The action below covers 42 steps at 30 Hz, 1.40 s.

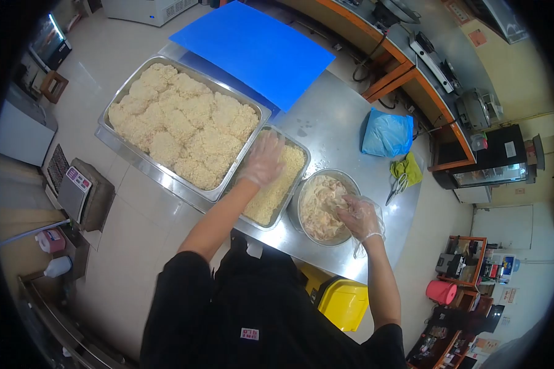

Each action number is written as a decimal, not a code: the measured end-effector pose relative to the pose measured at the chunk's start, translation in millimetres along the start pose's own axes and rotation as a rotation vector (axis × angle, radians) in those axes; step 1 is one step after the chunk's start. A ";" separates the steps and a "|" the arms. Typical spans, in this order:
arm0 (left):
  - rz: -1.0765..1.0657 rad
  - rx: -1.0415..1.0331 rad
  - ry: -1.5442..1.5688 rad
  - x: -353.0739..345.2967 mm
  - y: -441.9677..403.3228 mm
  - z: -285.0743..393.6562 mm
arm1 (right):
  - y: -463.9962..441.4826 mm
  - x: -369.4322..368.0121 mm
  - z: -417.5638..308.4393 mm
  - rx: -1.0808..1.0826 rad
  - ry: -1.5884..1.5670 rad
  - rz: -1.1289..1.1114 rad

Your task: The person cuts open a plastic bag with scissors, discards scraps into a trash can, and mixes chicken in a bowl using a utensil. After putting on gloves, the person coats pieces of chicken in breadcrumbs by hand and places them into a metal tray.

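Clear plastic gloves cover both of my hands. My left hand lies over the upper left part of a metal tray of pale crumbs, its fingers extended and nothing visible in them. At the right side of a round metal bowl, my right hand reaches in with bent fingers at the pale, wet, battered pieces; whether it grips one cannot be made out. Left of the crumbs stands a large metal tray filled with crumb-coated pieces.
A blue board lies at the metal table's far side. To the right are a blue plastic bag, a green cloth and scissors. A yellow bin stands below the near edge.
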<state>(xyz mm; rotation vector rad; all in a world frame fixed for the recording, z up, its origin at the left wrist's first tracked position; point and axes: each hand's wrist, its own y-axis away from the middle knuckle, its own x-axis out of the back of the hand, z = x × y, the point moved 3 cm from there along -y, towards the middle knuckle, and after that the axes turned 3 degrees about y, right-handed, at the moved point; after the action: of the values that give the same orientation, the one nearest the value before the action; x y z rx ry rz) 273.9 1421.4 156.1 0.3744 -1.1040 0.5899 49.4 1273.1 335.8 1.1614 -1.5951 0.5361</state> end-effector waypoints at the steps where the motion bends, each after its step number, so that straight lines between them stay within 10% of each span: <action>1: -0.009 0.015 0.028 -5.0 -15.9 -7.1 | -0.8 -3.1 5.2 0.029 0.014 0.014; 11: -0.274 -0.082 0.041 -28.7 77.1 18.0 | -5.4 37.6 -33.8 0.132 0.096 0.027; 27: -0.236 0.533 0.176 13.3 112.7 25.2 | -69.1 -21.4 -114.0 0.413 0.231 -0.126; 35: -0.233 0.723 0.466 -57.7 95.9 -28.2 | -22.9 -6.9 2.0 0.147 -0.287 -0.068; 38: -0.061 0.792 0.605 29.3 66.2 18.5 | -10.1 -18.5 36.7 0.071 -0.300 -0.043; 42: 0.149 0.554 0.276 22.0 53.3 23.0 | 1.0 -49.8 68.5 0.052 -0.334 -0.054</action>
<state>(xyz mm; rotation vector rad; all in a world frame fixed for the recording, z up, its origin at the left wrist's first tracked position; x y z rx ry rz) 231.6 1456.2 185.4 0.6686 -0.6933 1.0515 15.2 1239.1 266.3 1.3838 -1.8340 0.3631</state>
